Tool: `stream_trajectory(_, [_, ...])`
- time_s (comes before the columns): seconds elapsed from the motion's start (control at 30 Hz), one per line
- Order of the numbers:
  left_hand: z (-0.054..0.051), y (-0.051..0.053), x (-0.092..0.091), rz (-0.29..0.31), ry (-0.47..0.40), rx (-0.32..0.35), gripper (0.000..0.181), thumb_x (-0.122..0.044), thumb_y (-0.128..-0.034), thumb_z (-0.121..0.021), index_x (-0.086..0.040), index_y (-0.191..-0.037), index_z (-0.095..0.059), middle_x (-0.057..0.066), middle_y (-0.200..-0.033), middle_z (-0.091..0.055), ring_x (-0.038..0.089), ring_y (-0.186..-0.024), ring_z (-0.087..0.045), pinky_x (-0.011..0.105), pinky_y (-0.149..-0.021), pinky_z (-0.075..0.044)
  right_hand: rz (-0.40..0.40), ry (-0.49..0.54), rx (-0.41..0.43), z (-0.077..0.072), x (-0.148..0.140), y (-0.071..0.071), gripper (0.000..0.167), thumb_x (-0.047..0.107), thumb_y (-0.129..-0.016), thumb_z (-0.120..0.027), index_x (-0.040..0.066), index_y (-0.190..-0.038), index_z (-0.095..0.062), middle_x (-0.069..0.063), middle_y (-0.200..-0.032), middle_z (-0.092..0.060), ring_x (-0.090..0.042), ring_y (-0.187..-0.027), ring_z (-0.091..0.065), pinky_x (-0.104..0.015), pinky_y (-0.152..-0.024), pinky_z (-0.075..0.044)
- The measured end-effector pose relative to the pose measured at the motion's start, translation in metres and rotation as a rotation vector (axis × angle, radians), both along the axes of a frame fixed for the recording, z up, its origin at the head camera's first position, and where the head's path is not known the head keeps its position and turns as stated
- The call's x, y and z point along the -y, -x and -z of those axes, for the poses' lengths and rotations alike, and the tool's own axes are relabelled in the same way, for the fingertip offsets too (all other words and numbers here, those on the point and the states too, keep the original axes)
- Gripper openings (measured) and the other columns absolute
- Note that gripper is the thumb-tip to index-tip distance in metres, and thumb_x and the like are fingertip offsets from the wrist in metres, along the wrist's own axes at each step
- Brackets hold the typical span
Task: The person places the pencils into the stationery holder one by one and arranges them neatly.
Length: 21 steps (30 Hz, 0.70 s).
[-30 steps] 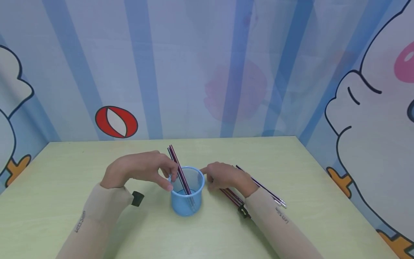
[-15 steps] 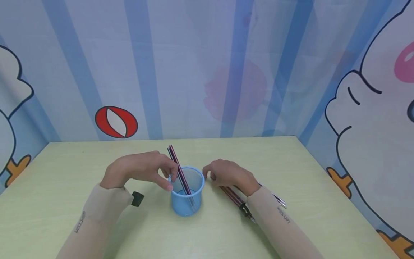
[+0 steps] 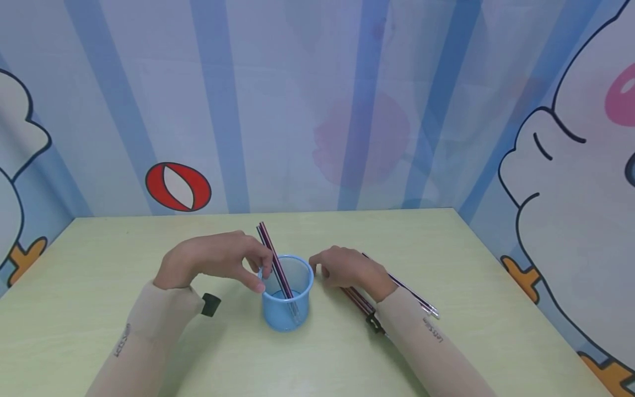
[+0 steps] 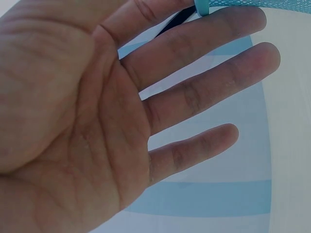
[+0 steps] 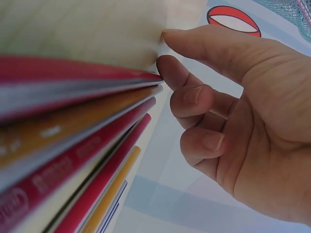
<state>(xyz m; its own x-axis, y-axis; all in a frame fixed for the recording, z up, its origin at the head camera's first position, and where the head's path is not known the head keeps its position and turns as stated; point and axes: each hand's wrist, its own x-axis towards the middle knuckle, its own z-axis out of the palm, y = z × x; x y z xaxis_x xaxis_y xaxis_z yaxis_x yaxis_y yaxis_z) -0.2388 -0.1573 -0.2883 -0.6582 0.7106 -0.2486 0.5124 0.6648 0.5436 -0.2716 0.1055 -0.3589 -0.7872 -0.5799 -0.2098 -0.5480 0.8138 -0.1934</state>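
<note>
A light blue pen cup [image 3: 286,317] stands upright on the table, with a couple of striped pencils [image 3: 274,259] leaning in it. My left hand [image 3: 223,256] pinches the cup's left rim between thumb and forefinger. In the left wrist view its other fingers [image 4: 214,87] extend straight beside the cup's mesh wall [image 4: 238,4]. Right of the cup, my right hand [image 3: 347,269] is low over a row of pencils [image 3: 358,300]. The right wrist view shows its fingers loosely bent, the forefinger close to the end of a red striped pencil [image 5: 73,77]; contact is unclear.
More dark pencils [image 3: 414,295] with silvery ends lie beyond the right forearm, partly hidden by it. A black wrist camera [image 3: 374,323] overlaps the pencil row. A printed blue striped curtain [image 3: 297,110] rises behind the pale table [image 3: 149,237].
My right hand shifts slightly right, away from the cup, then slightly back left. My left hand, the cup and the pencils in it stay put.
</note>
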Motion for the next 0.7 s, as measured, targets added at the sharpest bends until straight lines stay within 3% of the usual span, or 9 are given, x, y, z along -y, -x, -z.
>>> stream_trajectory(0.27, [-0.0014,-0.0009,-0.0010,0.007,-0.005,-0.003,0.016,-0.025,-0.0865,-0.080,-0.019,-0.093,-0.067,0.000,-0.114,-0.070,0.020,-0.106,-0.065,0.039,-0.087,-0.055,0.025,0.012,-0.014,-0.0032,-0.0053,0.0019,0.028,0.005,-0.089,-0.071,0.020,-0.112,-0.069,0.002,-0.090,-0.060,-0.015,-0.083,-0.055,-0.034,-0.076,-0.049])
stream_trajectory(0.7, [-0.0003,-0.0007,-0.0005,-0.015,0.010,0.000,0.016,-0.026,-0.0859,-0.081,-0.021,-0.093,-0.067,0.000,-0.114,-0.070,0.018,-0.105,-0.064,0.038,-0.087,-0.055,0.039,0.007,0.017,-0.0005,-0.0069,0.0038,0.029,0.004,-0.089,-0.068,0.024,-0.112,-0.067,0.002,-0.087,-0.058,-0.016,-0.077,-0.056,-0.032,-0.068,-0.048])
